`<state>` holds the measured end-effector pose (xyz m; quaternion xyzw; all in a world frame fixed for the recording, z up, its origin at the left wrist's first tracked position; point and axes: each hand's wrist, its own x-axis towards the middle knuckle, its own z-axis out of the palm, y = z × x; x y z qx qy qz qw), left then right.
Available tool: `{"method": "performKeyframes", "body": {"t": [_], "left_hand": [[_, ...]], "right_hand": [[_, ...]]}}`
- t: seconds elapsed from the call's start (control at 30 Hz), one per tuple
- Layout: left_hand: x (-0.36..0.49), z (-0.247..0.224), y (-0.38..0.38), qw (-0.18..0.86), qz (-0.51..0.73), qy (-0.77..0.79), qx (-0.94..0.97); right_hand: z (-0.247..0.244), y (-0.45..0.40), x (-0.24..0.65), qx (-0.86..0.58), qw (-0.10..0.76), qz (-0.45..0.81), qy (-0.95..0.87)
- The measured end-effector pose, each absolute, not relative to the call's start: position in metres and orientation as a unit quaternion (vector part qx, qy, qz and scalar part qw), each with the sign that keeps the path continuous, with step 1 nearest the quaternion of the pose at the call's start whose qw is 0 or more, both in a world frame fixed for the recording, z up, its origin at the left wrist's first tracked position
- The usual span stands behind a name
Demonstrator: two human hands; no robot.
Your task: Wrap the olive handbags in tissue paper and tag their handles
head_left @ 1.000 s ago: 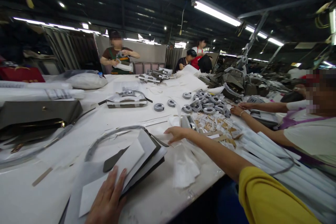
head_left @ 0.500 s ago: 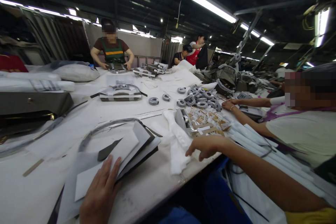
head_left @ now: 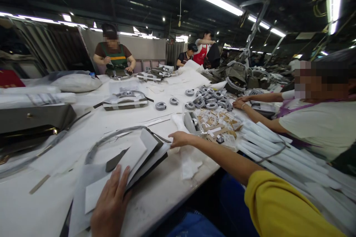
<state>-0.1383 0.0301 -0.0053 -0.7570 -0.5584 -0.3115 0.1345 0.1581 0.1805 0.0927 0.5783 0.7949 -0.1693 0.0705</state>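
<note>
My left hand (head_left: 109,200) grips the near edge of a partly flattened dark handbag (head_left: 164,152), its fingers lying over a white sheet (head_left: 136,148) on top. The thumb is mostly hidden. Grey wrapping covers the bag's curved handle (head_left: 93,148), which arches over the far side. A small dark flap (head_left: 115,161) lies in front of the handle. At the bag's right, my right hand (head_left: 180,139) has its fingers closed at the tip of a thin dark strap (head_left: 159,135). Beneath that arm lies crumpled white wrapping (head_left: 190,164).
Coiled grey wrapped straps (head_left: 208,99) are heaped beyond a grey tape dispenser (head_left: 191,122). Tags and small packets (head_left: 219,120) lie beside it. Another handbag (head_left: 125,102) sits farther back. A co-worker's hands (head_left: 240,103) are at right, above white rolls (head_left: 283,159).
My right hand has moved left from above the white wrapping to the strap's tip, and its fingers have closed. The left hand stays on the bag. The view has shifted slightly.
</note>
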Motion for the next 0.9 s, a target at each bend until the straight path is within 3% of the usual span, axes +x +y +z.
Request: {"method": "performKeyframes", "body": {"t": [0.17, 0.23, 0.3, 0.37, 0.43, 0.67, 0.9], "left_hand": [[-0.138, -0.005, 0.029, 0.12, -0.318, -0.556, -0.759], [-0.139, -0.007, 0.029, 0.116, -0.32, -0.553, -0.76], [-0.139, -0.007, 0.029, 0.116, -0.32, -0.554, -0.76], [-0.139, -0.007, 0.029, 0.116, -0.319, -0.554, -0.761], [-0.138, -0.006, 0.029, 0.114, -0.316, -0.555, -0.761], [-0.133, 0.0, 0.027, 0.131, -0.315, -0.561, -0.754], [-0.136, -0.001, 0.029, 0.125, -0.308, -0.555, -0.763]], "right_hand": [[0.11, 0.108, 0.21, 0.401, 0.219, -0.409, 0.79], [0.116, 0.091, 0.228, 0.39, 0.219, -0.485, 0.751], [0.12, 0.091, 0.24, 0.445, 0.138, -0.424, 0.776], [0.119, 0.102, 0.244, 0.516, 0.033, -0.256, 0.817], [0.114, 0.12, 0.243, 0.537, -0.02, -0.137, 0.832], [0.081, 0.163, 0.195, 0.54, 0.027, -0.036, 0.841], [0.078, 0.174, 0.175, 0.575, 0.103, -0.092, 0.806]]}}
